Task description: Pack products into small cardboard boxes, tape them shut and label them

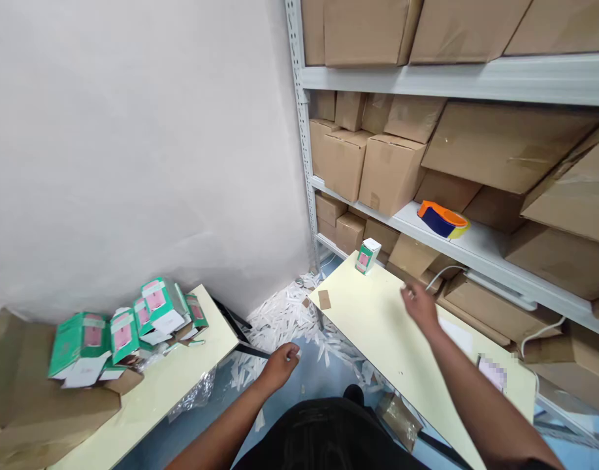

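My right hand hovers over the pale yellow table on the right, fingers loosely curled with nothing visible in them. A small green and white box stands upright at that table's far corner, a little beyond the hand. My left hand hangs over the floor gap between the two tables, fingers curled, and a small white bit may sit at its fingertips. A heap of green and pink boxes lies on the left table.
Metal shelving packed with cardboard cartons lines the right side; an orange and blue tape dispenser rests on a shelf. White paper strips litter the blue floor. A brown label lies on the right table. Cardboard sits at the far left.
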A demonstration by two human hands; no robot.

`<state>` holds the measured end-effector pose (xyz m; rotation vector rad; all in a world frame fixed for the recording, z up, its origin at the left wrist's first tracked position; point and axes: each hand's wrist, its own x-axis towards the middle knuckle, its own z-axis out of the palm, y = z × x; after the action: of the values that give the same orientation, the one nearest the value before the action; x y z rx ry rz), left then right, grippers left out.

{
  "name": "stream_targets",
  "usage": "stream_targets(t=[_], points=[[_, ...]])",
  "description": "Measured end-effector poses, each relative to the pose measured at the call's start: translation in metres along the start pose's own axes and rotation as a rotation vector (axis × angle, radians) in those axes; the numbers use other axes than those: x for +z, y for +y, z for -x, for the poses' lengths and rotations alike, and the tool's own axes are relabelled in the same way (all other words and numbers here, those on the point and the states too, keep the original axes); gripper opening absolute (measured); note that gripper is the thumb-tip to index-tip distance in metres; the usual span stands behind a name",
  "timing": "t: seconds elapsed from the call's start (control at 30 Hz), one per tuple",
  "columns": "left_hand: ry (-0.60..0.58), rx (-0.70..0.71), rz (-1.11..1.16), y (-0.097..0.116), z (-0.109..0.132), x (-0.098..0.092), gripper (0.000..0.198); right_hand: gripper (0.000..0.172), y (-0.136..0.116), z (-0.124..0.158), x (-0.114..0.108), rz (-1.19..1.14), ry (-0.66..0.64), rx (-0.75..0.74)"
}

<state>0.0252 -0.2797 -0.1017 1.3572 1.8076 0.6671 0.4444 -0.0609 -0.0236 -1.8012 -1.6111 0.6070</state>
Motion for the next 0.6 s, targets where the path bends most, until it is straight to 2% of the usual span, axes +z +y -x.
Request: stream_targets(t=[0.07, 0.1, 0.17, 0.2, 0.3, 0.4, 0.5, 0.6], points=[[-0.047, -0.007, -0.044, -0.008, 0.008, -0.008, 0.015, 0.043, -0.030, -0.052, -0.054, 0.183, 0.281, -0.132], [-0.062, -0.018, -0.054, -0.009, 0.010, -0.010, 0.016, 0.045, -0.042, -0.079, -0.078, 0.247, 0.381, -0.211], [-0.069, -0.045, -0.047, -0.007, 0.011, -0.008, 0.017, 0.055, -0.057, -0.129, -0.113, 0.332, 0.443, -0.316], [-0.064, -0.056, -0.037, -0.004, 0.010, -0.004, 0.018, 0.059, -0.059, -0.150, -0.123, 0.350, 0.401, -0.333], [-0.038, -0.050, -0.025, 0.013, 0.001, 0.015, 0.015, 0.067, -0.051, -0.195, -0.129, 0.266, 0.325, -0.297], [-0.036, 0.015, -0.022, 0.034, -0.011, 0.037, 0.013, 0.070, -0.040, -0.215, -0.121, 0.235, 0.262, -0.206], [-0.061, 0.084, -0.019, 0.054, -0.021, 0.055, 0.012, 0.069, -0.039, -0.215, -0.122, 0.331, 0.191, -0.117], [-0.112, 0.159, -0.037, 0.067, -0.029, 0.067, 0.013, 0.064, -0.039, -0.195, -0.135, 0.363, 0.260, -0.233]])
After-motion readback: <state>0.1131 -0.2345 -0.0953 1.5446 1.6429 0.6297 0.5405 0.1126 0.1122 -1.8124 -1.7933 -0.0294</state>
